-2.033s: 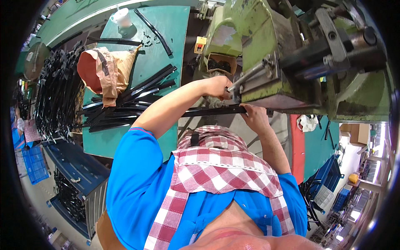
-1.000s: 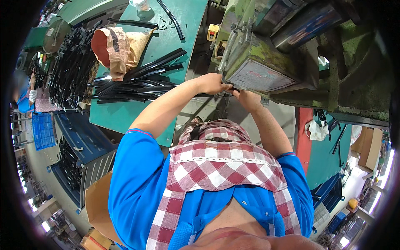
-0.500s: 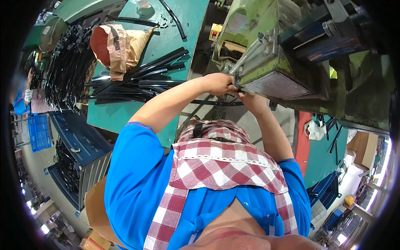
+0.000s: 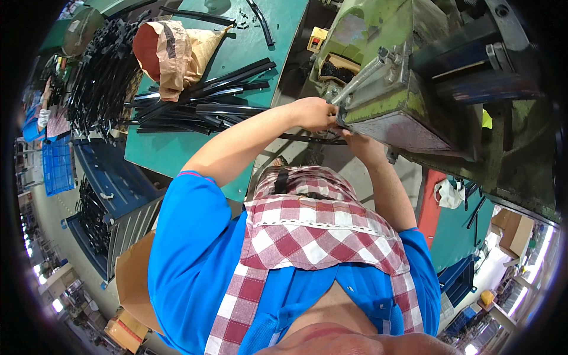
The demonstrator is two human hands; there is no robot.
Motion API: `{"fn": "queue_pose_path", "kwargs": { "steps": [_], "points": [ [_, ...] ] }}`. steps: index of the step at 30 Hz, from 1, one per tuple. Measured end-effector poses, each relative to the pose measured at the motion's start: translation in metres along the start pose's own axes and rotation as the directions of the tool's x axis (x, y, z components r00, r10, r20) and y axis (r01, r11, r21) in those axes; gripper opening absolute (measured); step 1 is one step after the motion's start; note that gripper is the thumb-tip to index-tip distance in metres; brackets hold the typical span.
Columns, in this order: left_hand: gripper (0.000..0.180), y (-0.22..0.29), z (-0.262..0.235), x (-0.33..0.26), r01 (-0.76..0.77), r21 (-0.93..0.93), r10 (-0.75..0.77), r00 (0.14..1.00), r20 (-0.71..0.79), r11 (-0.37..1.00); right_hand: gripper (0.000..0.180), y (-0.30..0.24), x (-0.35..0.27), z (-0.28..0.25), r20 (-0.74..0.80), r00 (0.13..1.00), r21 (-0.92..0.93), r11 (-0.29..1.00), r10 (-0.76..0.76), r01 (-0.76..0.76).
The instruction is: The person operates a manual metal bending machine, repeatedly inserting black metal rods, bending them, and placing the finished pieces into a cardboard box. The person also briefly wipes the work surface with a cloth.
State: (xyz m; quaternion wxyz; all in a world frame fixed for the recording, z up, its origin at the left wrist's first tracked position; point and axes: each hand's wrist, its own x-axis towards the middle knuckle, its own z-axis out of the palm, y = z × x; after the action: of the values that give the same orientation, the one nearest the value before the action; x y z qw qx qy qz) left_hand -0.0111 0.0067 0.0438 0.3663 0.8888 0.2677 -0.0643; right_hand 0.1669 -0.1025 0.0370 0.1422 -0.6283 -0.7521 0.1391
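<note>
Head view: our left hand and right hand both clamp a black strip under the green press.

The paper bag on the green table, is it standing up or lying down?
Lying down. The bag rests on its side on the table, its open mouth facing sideways, beside the black strips.

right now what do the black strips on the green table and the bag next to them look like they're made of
The black strips look like rigid plastic or coated metal: long, straight, with a dull sheen along their edges; which one is unclear. The bag looks like brown kraft paper, matte and heavily creased, with a reddish lining or contents at its open mouth. The table has a flat, green painted-looking top.
</note>
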Motion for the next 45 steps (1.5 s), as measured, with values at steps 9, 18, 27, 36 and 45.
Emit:
{"fn": "queue_pose_path", "kwargs": {
  "steps": [9,18,27,36,45],
  "points": [
    [0.034,-0.048,0.047,0.003,-0.071,-0.340,0.050,0.996,-0.069,0.938,0.025,-0.005,0.002,0.025,-0.067,0.996,-0.097,0.994,-0.061,0.054],
    [0.030,-0.003,-0.006,-0.010,0.052,-0.167,-0.051,0.999,0.009,0.985,0.028,0.020,0.006,0.028,-0.118,0.989,-0.122,0.989,-0.093,0.079],
    [0.038,-0.044,0.068,0.022,-0.062,-0.146,0.041,0.989,-0.142,0.987,0.052,0.044,0.002,0.062,0.188,0.965,-0.281,0.951,0.184,-0.127],
    [0.041,-0.033,0.049,0.015,-0.043,-0.060,0.038,0.996,-0.085,0.997,0.053,0.025,0.011,0.049,0.311,0.880,-0.280,0.920,0.358,-0.275],
    [0.040,-0.043,0.028,0.018,-0.044,0.035,0.044,0.999,0.018,0.998,0.055,0.027,0.020,0.068,0.291,0.888,-0.276,0.920,0.357,-0.279]
  ]
}}
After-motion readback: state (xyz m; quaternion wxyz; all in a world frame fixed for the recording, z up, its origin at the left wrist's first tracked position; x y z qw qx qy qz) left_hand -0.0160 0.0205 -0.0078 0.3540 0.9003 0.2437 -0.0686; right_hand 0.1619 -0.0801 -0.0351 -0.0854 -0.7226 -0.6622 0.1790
